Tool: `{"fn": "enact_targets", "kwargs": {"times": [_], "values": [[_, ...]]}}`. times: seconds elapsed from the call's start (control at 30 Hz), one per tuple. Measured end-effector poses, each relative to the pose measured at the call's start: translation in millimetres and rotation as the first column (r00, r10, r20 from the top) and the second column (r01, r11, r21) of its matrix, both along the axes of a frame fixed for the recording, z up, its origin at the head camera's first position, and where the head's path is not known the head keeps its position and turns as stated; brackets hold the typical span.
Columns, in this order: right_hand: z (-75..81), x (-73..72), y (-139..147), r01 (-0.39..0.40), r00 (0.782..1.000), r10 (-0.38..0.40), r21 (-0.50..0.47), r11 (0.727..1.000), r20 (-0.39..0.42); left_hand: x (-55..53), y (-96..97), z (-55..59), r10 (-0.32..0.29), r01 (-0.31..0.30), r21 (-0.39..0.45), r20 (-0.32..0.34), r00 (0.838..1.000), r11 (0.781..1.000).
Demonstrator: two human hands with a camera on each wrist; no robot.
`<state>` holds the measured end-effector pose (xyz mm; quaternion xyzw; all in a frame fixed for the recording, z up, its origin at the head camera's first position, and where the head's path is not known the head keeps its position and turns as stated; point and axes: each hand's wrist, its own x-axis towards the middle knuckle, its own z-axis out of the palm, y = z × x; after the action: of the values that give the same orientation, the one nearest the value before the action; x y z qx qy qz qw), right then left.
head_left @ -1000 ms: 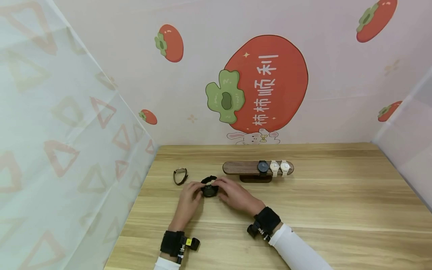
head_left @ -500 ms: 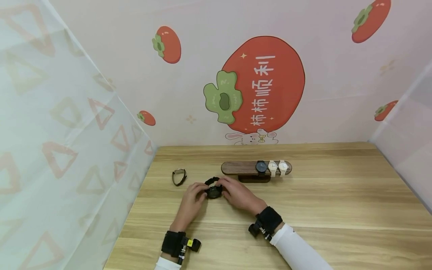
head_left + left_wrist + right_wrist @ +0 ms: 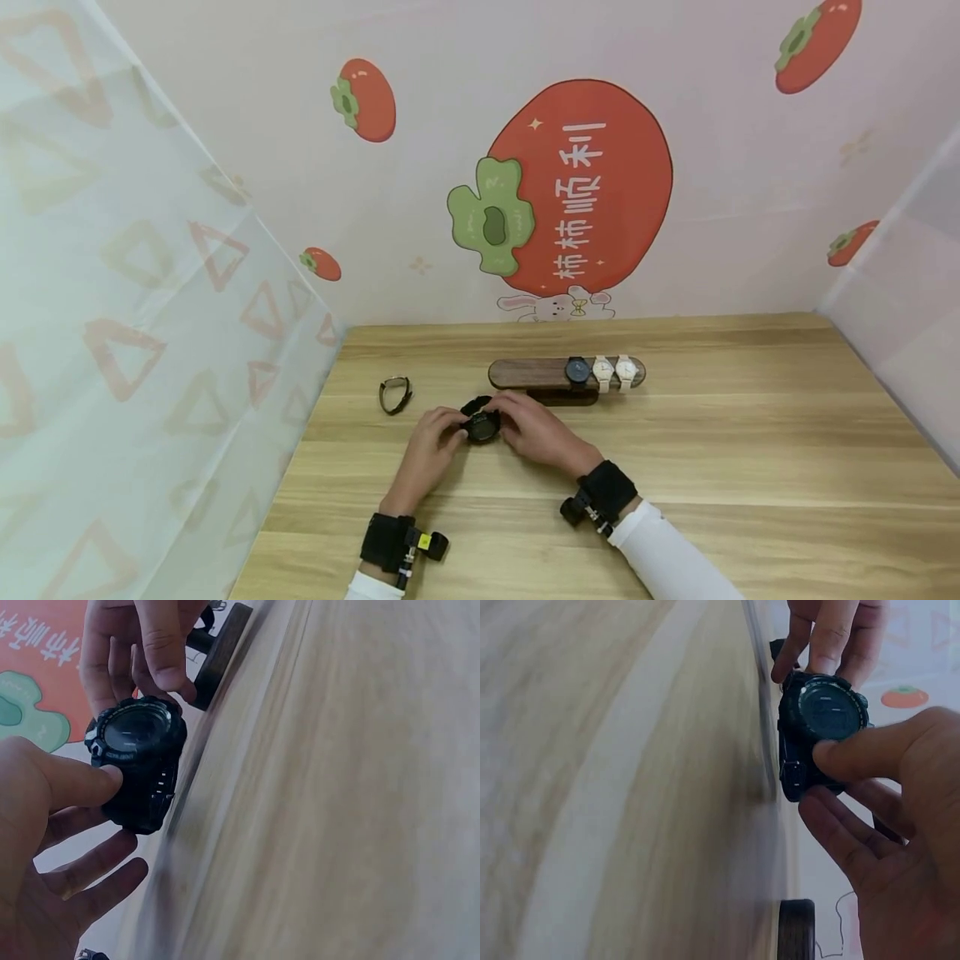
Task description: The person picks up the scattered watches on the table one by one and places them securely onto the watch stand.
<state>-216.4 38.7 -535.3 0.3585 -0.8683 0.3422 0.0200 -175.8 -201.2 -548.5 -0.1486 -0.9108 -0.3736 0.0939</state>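
At the wooden table [image 3: 675, 467], the left hand [image 3: 431, 442] and right hand [image 3: 538, 429] each pinch the chunky black watch [image 3: 483, 427] near the left end of the stand [image 3: 528, 373], where it could slip if either pinch loosened, or knock the stand if pushed too far forward.
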Motion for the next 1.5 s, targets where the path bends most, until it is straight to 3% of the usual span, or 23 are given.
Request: {"fn": "enact_targets", "kwargs": {"times": [0.2,0.53,0.73,1.03,1.2,1.5], "values": [[2.0,3.3,6.3,0.022,1.0,-0.022,0.001,1.0,0.007,2.1,3.9,2.1,-0.012,0.011,0.037,0.041,0.999,0.999],[3.7,6.0,11.3,0.047,0.999,-0.047,-0.021,0.999,-0.009,1.5,10.2,1.9,-0.031,0.029,0.058,0.048,0.998,0.998],[4.0,7.2,16.0,0.076,0.997,-0.075,-0.046,0.996,0.025,2.2,12.6,2.2,-0.041,0.036,0.088,0.059,0.997,0.996],[8.1,12.2,25.0,0.057,0.996,-0.051,-0.085,0.995,0.078,3.7,15.8,3.7,-0.052,0.027,0.164,0.148,0.988,0.986],[7.8,12.6,28.3,0.04,0.995,-0.03,-0.103,0.994,0.096,3.8,17.1,4.9,-0.074,0.044,0.203,0.142,0.987,0.978],[3.9,11.1,30.6,0.057,0.992,-0.04,-0.14,0.989,0.119,3.5,20.6,4.6,-0.091,0.068,0.199,0.111,0.99,0.978]]}}
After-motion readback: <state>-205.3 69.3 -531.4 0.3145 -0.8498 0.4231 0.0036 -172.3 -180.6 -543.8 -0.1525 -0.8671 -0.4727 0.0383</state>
